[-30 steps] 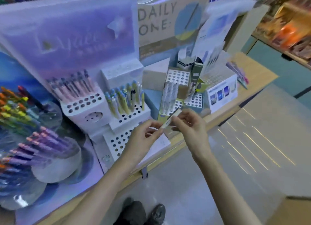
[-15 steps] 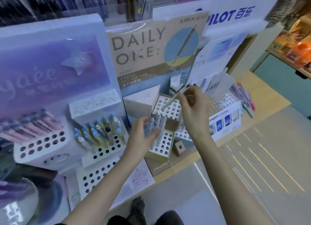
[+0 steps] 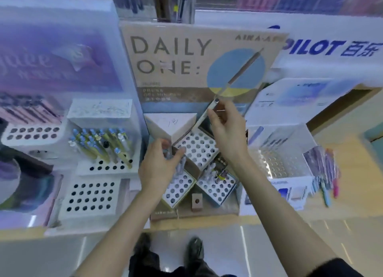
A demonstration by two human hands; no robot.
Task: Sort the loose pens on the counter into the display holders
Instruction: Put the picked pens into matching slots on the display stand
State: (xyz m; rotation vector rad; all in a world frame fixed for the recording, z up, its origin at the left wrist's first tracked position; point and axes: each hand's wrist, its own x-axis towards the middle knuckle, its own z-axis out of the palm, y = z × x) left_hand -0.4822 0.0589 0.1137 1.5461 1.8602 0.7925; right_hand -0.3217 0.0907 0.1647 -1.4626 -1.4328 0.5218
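My right arm ends in a dark sleeve (image 3: 342, 266) at the lower right of the frame. At bottom centre I wear dark trousers (image 3: 149, 266) and dark shoes (image 3: 194, 248).

A second ago both hands held the pen (image 3: 200, 121) between them, low in front of the tabletop edge. Since then the left hand (image 3: 159, 167) has let go and moved forward to the grey pens (image 3: 180, 167) standing in the lower holder (image 3: 178, 190), its fingers (image 3: 179, 151) at their tops. The right hand (image 3: 226, 131) alone has carried the pen up and back. It now pinches it slanted, tip down by the back corner of the upper holder (image 3: 196, 150).
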